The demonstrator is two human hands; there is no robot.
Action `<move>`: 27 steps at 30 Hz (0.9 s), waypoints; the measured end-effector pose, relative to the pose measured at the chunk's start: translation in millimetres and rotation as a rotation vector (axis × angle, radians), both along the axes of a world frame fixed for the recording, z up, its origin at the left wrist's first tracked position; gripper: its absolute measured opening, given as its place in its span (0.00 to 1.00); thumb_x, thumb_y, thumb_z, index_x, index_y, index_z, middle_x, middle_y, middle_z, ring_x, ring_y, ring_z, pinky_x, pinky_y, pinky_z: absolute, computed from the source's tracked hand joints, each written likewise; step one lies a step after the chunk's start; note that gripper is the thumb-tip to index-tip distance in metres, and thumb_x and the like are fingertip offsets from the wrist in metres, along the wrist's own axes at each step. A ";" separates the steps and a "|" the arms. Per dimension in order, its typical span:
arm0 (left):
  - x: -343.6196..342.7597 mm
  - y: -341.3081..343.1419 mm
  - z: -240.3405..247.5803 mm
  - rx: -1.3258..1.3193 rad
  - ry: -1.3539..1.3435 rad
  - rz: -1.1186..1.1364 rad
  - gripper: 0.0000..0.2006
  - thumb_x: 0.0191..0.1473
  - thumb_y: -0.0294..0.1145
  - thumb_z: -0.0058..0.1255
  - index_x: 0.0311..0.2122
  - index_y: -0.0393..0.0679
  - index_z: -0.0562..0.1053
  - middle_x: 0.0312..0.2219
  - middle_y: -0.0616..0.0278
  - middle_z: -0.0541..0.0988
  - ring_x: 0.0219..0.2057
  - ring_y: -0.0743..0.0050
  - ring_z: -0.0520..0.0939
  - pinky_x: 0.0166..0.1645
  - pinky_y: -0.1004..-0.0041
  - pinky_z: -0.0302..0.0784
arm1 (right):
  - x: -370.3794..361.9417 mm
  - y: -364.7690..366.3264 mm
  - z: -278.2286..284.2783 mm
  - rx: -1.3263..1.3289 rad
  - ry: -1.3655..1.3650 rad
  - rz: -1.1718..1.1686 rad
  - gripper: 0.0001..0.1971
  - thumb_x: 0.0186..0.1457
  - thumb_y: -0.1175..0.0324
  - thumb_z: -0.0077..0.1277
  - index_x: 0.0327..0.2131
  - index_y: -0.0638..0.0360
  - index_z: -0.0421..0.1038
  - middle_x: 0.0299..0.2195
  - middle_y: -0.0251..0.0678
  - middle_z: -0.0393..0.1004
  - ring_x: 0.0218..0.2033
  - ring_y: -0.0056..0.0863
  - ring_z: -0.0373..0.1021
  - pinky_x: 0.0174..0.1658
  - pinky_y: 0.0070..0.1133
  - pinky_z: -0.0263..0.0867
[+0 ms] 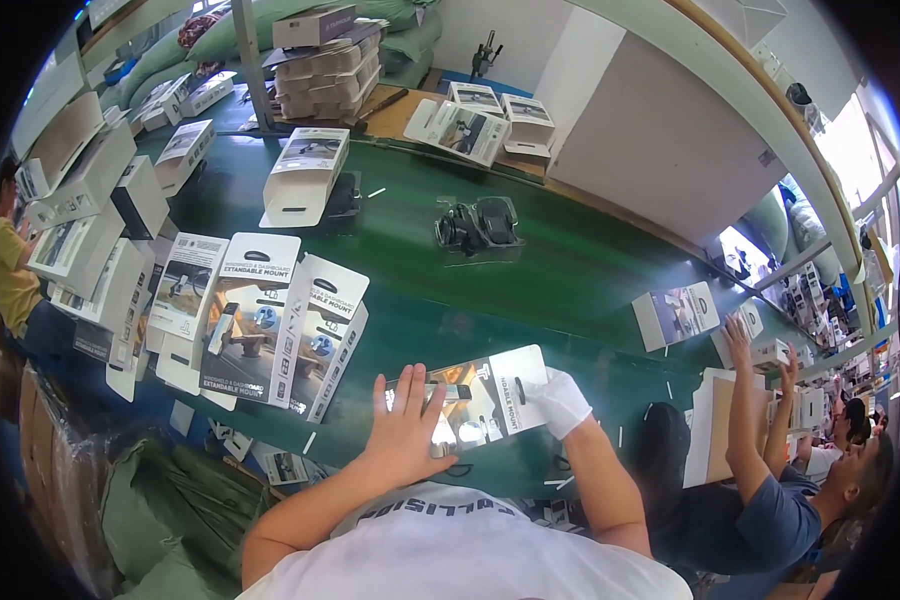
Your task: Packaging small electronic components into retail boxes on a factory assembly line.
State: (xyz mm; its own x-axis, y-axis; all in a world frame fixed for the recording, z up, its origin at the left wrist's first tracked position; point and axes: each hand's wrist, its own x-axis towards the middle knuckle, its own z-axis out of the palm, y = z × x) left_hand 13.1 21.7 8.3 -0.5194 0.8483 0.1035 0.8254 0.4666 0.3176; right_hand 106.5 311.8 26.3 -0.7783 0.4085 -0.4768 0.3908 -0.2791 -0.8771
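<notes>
We press our bare left hand [407, 425] flat, fingers spread, on the near end of a flat grey and white cardboard retail box [475, 403] that lies on the green surface [570, 270] just in front of us. Our right hand [558, 400], in a white glove, is closed on the box's far end, by its white hang-tab flap. The box lies closed; its contents are hidden from us.

To our left, three upright grey and white boxes of the same kind [260, 320] lean side by side, touching one another. Their printed fronts face us and their tops are shut. Beyond them, taller white cartons [80, 220] crowd the left edge of the surface. One further white box [305, 175] stands alone near the middle.

A black plastic mount wrapped in a clear bag [478, 225] lies loose on the green, well apart from any box. At the far edge a stack of flat grey cartons [328, 65] rises.

On our right, another person's raised hands [740, 335] reach toward small boxes [675, 312] standing there.
</notes>
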 end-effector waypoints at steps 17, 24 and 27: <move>-13.2 10.0 7.9 -0.050 -0.013 0.049 0.54 0.47 0.63 0.65 0.72 0.38 0.61 0.74 0.30 0.50 0.76 0.30 0.48 0.71 0.24 0.41 | -7.5 -117.6 50.8 1.767 0.254 0.851 0.40 0.54 0.46 0.59 0.59 0.71 0.64 0.56 0.66 0.66 0.55 0.61 0.68 0.56 0.40 0.68; -21.2 -0.6 4.9 -0.006 -0.038 0.047 0.55 0.45 0.63 0.66 0.73 0.41 0.61 0.75 0.34 0.49 0.76 0.32 0.47 0.71 0.24 0.41 | -184.0 117.7 75.4 1.136 -0.085 -0.056 0.27 0.62 0.47 0.56 0.44 0.69 0.80 0.38 0.42 0.85 0.38 0.40 0.80 0.44 0.27 0.74; -26.4 3.0 3.3 0.001 -0.024 0.004 0.55 0.45 0.63 0.66 0.73 0.42 0.61 0.75 0.35 0.49 0.76 0.33 0.47 0.71 0.24 0.41 | -218.2 196.9 39.0 0.968 -0.455 0.105 0.36 0.62 0.45 0.59 0.53 0.77 0.77 0.46 0.52 0.83 0.41 0.41 0.81 0.47 0.29 0.77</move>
State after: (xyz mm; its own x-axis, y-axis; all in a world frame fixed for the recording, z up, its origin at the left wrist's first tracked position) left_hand -13.3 24.7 11.6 -0.5255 0.8458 0.0921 0.8156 0.4699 0.3376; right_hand -111.7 508.7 65.3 -0.6623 0.7094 -0.2409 0.7183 0.5100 -0.4732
